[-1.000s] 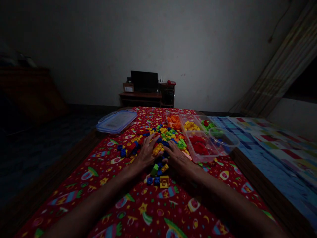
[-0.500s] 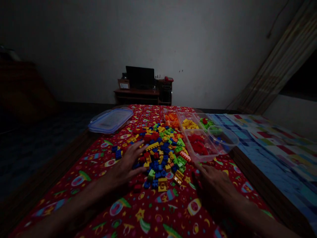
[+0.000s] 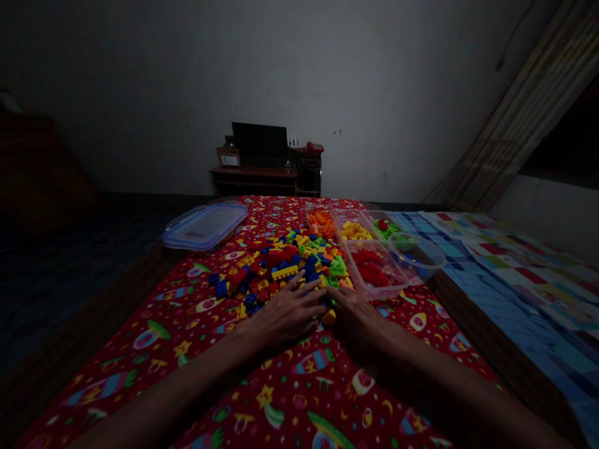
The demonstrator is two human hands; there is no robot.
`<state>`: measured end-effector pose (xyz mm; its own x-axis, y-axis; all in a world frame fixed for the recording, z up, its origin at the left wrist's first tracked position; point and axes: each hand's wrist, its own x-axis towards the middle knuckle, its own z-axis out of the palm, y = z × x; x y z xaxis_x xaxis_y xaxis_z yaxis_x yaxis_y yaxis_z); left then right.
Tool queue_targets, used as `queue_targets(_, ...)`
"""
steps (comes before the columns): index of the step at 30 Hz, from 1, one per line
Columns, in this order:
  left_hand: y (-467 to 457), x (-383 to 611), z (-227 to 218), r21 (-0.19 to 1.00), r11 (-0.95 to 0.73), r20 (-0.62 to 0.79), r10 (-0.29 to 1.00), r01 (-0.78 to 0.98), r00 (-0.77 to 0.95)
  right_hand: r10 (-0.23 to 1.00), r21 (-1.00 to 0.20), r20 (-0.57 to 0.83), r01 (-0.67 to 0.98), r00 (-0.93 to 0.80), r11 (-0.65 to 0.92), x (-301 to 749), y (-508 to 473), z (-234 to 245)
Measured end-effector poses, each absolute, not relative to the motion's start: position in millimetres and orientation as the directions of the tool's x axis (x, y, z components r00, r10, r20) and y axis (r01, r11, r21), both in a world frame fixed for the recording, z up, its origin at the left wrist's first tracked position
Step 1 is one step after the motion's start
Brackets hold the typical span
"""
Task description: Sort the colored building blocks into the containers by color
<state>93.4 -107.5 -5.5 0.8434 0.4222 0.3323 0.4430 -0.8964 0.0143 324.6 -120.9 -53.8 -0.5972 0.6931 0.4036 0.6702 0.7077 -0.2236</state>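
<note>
Currently, head view: the sorting is partly done. The clear divided box (image 3: 384,292) at the right edge of the table (image 3: 299,399) holds orange bricks (image 3: 321,223), yellow bricks (image 3: 354,231), green bricks (image 3: 390,231) and red bricks (image 3: 372,269), each colour in its own compartment. A mixed pile of loose bricks (image 3: 281,265) lies unsorted at the table's middle, just left of the box. The box lid (image 3: 206,226) rests at the far left corner.

The left hand (image 3: 287,315) lies palm down, fingers straight and spread, fingertips on the pile's near edge; it grips nothing. The right hand (image 3: 355,318) lies flat beside it, also gripping nothing. One yellow brick (image 3: 329,317) sits between the two hands. Both forearms extend straight forward.
</note>
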Motion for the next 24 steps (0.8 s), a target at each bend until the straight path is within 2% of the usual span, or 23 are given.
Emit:
queue_targets(5,-67.9,75.0,2.1,0.165,-0.833,0.448,0.541,0.529,0.712,0.663,-0.186,0.45,0.664,-0.597,0.724,310.5,-92.0,-9.2)
queue_targets(7,-52.5,66.3,6.7,0.273,-0.781,0.502,0.614,0.562,0.609,0.718,-0.154,0.423,0.737,-0.553,0.658,300.9,-82.6,14.5)
queue_targets(9,-42.0,57.3,10.8,0.335,-0.729,0.499,0.675,0.597,0.544,0.813,-0.107,0.349,0.843,-0.466,0.528,292.3,-75.1,34.3)
queue_targets(11,-37.9,49.2,12.4,0.318,-0.687,0.45,0.716,0.653,0.534,0.881,-0.027,0.294,0.919,-0.37,0.394,287.6,-71.0,45.9)
queue_targets(13,-39.1,44.0,11.3,0.264,-0.663,0.387,0.738,0.701,0.552,0.905,0.051,0.273,0.945,-0.325,0.324,287.1,-71.8,47.6)
queue_targets(16,-44.1,43.0,9.6,0.216,-0.648,0.337,0.752,0.731,0.567,0.909,0.094,0.201,0.931,-0.365,0.353,289.4,-80.0,35.1)
queue_targets(19,-47.0,46.0,14.2,0.248,-0.607,0.324,0.787,0.755,0.526,0.89,0.089,0.115,0.897,-0.442,0.434,289.7,-87.3,14.5)
queue_targets(22,-47.1,46.9,21.8,0.397,-0.499,0.288,0.865,0.771,0.411,0.862,0.087,0.123,0.87,-0.492,0.485,289.8,-86.2,-5.2)
queue_targets(24,-46.5,44.8,24.9,0.533,-0.432,0.249,0.902,0.728,0.353,0.837,0.069,0.194,0.858,-0.512,0.509,292.0,-82.4,-14.3)
